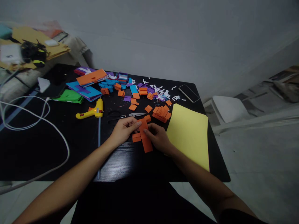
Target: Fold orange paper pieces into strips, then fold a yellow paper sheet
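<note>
Between my two hands is an orange paper strip (146, 143), its lower end pointing toward me. My left hand (125, 128) pinches its upper left edge, thumb on top. My right hand (160, 137) grips the right edge, also with the thumb on the paper. A small folded orange piece (136, 137) lies just left of the strip, and whether it is joined to it I cannot tell. Scissors (136, 114) with dark handles rest just beyond my left hand. A stack of folded orange pieces (161, 114) sits beyond my right hand.
A yellow glue gun (93, 110) lies at left, a glue stick under it. Yellow sheets (190, 133) lie at right, a phone (188, 93) behind them. White paper scraps (161, 90) and colored folded papers (84, 90) cover the back. A white cable (58, 132) loops at left.
</note>
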Demonstrator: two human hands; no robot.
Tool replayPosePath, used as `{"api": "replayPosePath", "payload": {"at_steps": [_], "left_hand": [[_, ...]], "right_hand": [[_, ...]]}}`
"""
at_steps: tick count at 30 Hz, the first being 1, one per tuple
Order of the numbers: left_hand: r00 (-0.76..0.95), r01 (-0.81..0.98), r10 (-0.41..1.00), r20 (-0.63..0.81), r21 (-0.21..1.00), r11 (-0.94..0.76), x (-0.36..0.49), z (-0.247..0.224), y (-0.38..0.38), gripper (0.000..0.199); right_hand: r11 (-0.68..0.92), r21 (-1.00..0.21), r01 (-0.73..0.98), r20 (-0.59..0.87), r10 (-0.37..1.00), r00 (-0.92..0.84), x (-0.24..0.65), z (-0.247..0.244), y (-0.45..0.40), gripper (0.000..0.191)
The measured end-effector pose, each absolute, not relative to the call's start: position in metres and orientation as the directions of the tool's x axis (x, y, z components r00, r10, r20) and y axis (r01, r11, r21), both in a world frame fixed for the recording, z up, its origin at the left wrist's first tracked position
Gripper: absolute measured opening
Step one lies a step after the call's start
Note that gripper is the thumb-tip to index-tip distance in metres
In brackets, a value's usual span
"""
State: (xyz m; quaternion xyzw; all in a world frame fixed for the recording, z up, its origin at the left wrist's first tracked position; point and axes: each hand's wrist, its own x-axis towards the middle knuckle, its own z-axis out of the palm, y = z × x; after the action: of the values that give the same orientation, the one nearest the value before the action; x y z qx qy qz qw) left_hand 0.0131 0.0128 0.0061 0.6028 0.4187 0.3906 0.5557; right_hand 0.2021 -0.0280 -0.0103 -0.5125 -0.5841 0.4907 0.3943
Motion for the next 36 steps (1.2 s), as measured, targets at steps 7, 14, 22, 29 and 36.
{"api": "replayPosePath", "payload": {"at_steps": [7, 14, 22, 29, 36], "left_hand": [[0.306, 0.073, 0.951, 0.040, 0.995, -0.065, 0.013, 0.006, 0.012, 0.036], [0.351, 0.090, 0.936, 0.013, 0.995, -0.048, 0.013, 0.002, 0.014, 0.035], [0.488, 0.141, 0.868, -0.093, 0.990, 0.027, 0.009, -0.008, 0.017, 0.034], [0.487, 0.134, 0.863, -0.135, 0.988, 0.079, 0.009, -0.004, 0.017, 0.038], [0.492, 0.131, 0.860, -0.133, 0.988, 0.078, 0.009, -0.006, 0.018, 0.038]], "right_hand": [[-0.005, -0.979, 0.202, -0.042, 0.982, -0.182, 0.201, -0.011, -0.029, 0.021], [-0.029, -0.983, 0.181, -0.061, 0.983, -0.174, 0.202, -0.012, -0.028, 0.022], [-0.039, -0.987, 0.153, -0.063, 0.986, -0.155, 0.203, -0.014, -0.025, 0.022], [-0.054, -0.988, 0.144, -0.079, 0.981, -0.175, 0.203, -0.014, -0.025, 0.022], [-0.066, -0.991, 0.114, -0.089, 0.975, -0.205, 0.204, -0.013, -0.026, 0.026]]}}
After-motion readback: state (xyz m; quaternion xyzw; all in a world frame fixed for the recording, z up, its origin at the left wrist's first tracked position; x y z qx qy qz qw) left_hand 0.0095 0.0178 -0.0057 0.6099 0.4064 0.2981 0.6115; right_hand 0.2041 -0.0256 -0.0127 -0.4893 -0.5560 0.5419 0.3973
